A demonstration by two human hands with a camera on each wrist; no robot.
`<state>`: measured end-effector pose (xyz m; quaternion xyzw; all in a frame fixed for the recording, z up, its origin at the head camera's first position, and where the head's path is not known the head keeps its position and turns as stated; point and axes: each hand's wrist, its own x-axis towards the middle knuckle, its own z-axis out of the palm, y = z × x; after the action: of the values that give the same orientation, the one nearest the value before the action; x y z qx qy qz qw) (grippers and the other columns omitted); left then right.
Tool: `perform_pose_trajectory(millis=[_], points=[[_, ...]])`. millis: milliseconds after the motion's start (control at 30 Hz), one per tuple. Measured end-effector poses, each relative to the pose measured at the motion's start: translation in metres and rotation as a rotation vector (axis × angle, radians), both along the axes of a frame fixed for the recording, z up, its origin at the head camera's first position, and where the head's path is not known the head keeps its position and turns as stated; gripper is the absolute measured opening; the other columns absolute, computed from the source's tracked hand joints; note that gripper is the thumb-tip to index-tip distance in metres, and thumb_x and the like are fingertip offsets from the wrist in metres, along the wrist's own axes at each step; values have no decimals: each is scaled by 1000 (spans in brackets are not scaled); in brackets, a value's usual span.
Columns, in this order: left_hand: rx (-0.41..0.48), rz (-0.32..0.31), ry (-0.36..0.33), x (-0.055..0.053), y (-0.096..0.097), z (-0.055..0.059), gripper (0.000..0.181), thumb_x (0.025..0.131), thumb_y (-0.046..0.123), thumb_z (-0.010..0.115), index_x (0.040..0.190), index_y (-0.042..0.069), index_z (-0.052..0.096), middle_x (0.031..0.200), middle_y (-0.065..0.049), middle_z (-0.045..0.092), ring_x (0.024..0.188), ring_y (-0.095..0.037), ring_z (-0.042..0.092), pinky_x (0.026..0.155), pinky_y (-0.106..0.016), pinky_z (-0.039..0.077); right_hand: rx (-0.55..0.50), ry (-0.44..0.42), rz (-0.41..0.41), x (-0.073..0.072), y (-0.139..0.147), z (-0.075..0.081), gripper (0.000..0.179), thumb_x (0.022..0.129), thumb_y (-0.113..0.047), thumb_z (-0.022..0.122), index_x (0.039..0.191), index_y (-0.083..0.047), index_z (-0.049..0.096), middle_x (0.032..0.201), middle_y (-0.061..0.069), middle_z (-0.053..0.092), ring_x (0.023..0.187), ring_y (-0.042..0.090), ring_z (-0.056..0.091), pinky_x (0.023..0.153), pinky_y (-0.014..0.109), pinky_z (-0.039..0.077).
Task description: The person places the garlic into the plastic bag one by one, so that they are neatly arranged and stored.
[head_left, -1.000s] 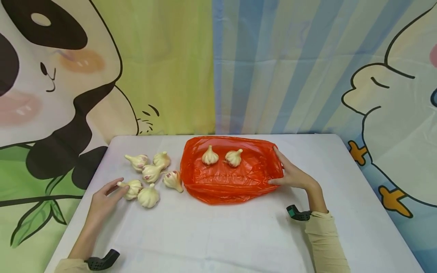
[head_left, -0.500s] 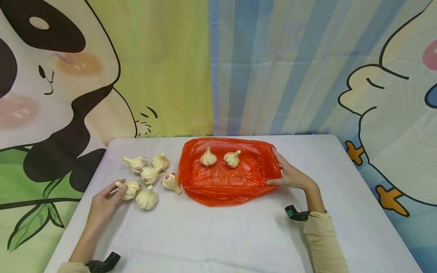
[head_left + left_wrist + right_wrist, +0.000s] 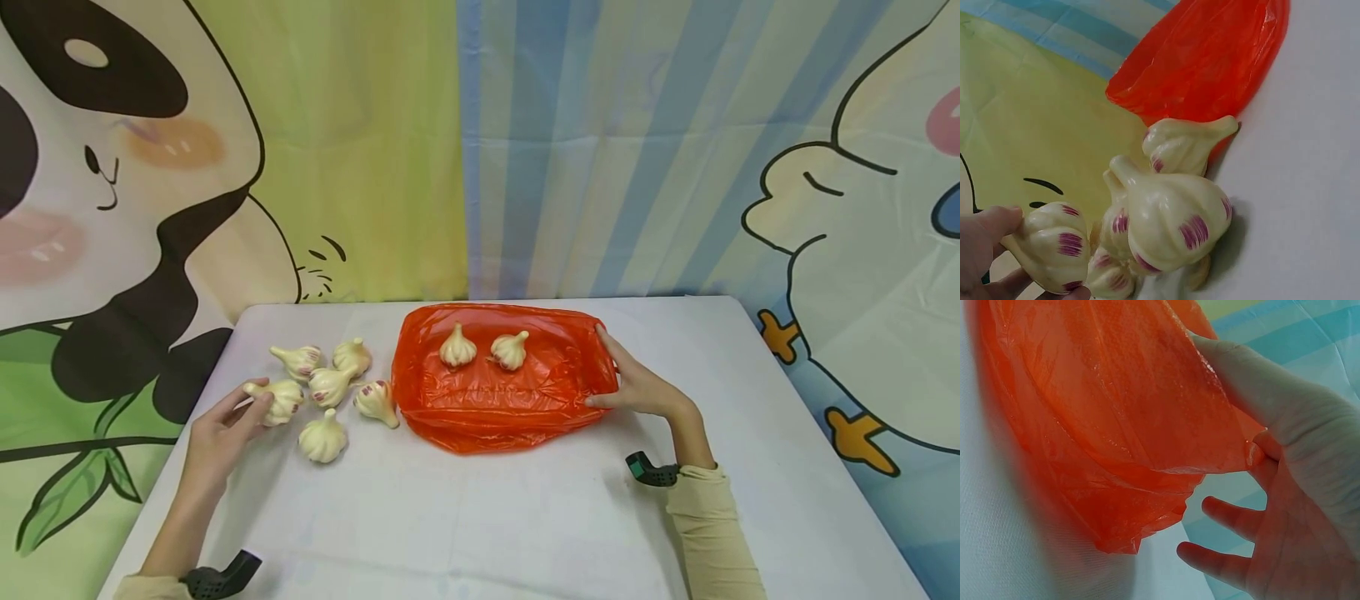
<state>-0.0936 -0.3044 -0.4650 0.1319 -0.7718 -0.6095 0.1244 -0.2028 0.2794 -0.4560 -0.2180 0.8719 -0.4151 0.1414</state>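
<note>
My left hand (image 3: 222,435) pinches a pale garlic bulb (image 3: 1054,247) with purple streaks between thumb and fingers, at the left side of the table. Several more garlic bulbs (image 3: 323,437) lie loosely grouped just right of that hand. In the middle sits a red plastic bag (image 3: 491,429), spread wide, with two garlic bulbs (image 3: 457,347) in it near its far side. At the bag's right end, my right hand (image 3: 651,385) holds the rim, thumb and forefinger on the film. The right wrist view shows its other fingers (image 3: 1232,519) stretched out below the bag's edge.
A white cloth covers the table (image 3: 450,525). Behind it hangs a printed curtain (image 3: 375,167) with cartoon animals. Each wrist wears a black camera, such as the one on the left wrist (image 3: 221,577).
My left hand has taken hold of a garlic bulb and moved it slightly away from the front bulb, toward the far left. The right hand keeps its place on the bag.
</note>
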Motion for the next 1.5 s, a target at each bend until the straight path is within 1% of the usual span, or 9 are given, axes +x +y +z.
perform_pose_trajectory(millis=[133, 367, 600, 667, 833, 967, 1133, 1333, 1500], points=[[19, -30, -5, 3, 21, 22, 42, 89, 20, 70, 128, 6, 62, 102, 21, 66, 84, 8, 65, 67, -14, 56, 1, -5, -2, 1, 1, 0, 117, 79, -23, 80, 156, -23, -7, 165, 9, -3, 150, 40, 3, 112, 71, 15], [-191, -61, -43, 5, 44, 37, 49, 92, 29, 67, 133, 5, 58, 108, 29, 57, 92, 12, 59, 71, -12, 55, 6, -4, -2, 1, 1, -1, 118, 78, -25, 81, 156, -26, -7, 165, 6, -3, 151, 37, 3, 113, 70, 15], [-278, -178, -25, 4, 66, 46, 45, 95, 34, 62, 133, 10, 59, 133, 0, 58, 104, 10, 54, 74, -13, 55, 4, 16, 11, 1, -2, 2, 117, 79, -22, 80, 156, -22, -8, 165, 8, -4, 151, 38, 3, 114, 69, 14], [-278, -214, -9, 2, 73, 48, 44, 95, 34, 62, 131, 10, 60, 132, 4, 58, 106, 9, 53, 74, -14, 55, 9, 9, 4, 2, -2, 3, 117, 79, -23, 80, 156, -23, -8, 165, 7, -4, 151, 36, 3, 114, 68, 14], [-274, -280, -5, -6, 90, 52, 40, 94, 36, 62, 127, 13, 63, 129, 7, 59, 106, 3, 56, 75, -16, 55, 15, -7, -5, 3, -1, 4, 118, 78, -26, 81, 156, -27, -8, 165, 5, -4, 152, 35, 1, 115, 68, 13], [-260, -332, -25, -11, 104, 54, 40, 94, 39, 63, 127, 18, 64, 129, -4, 61, 106, 0, 57, 77, -16, 55, 7, -17, -1, 3, -2, 4, 120, 77, -25, 82, 156, -27, -9, 165, 5, -5, 152, 35, 1, 114, 69, 13], [-263, -399, -3, -22, 122, 56, 38, 93, 40, 64, 125, 20, 65, 130, 0, 62, 112, -10, 57, 86, -20, 53, 3, -22, 8, 2, -2, 3, 122, 76, -23, 82, 156, -25, -10, 165, 5, -7, 152, 36, 1, 114, 69, 13], [-294, -509, 26, -40, 148, 64, 38, 90, 43, 66, 123, 22, 66, 131, -1, 62, 119, -21, 56, 97, -40, 51, -4, -30, 14, 2, -2, 4, 124, 75, -22, 83, 156, -24, -12, 165, 5, -9, 152, 35, -1, 115, 68, 12], [-400, -595, 52, -54, 174, 68, 41, 90, 39, 68, 124, 16, 66, 131, -6, 63, 125, -27, 56, 101, -51, 48, -6, -40, 16, 2, -1, 3, 124, 75, -23, 83, 155, -24, -13, 165, 5, -9, 151, 36, 0, 114, 69, 13]])
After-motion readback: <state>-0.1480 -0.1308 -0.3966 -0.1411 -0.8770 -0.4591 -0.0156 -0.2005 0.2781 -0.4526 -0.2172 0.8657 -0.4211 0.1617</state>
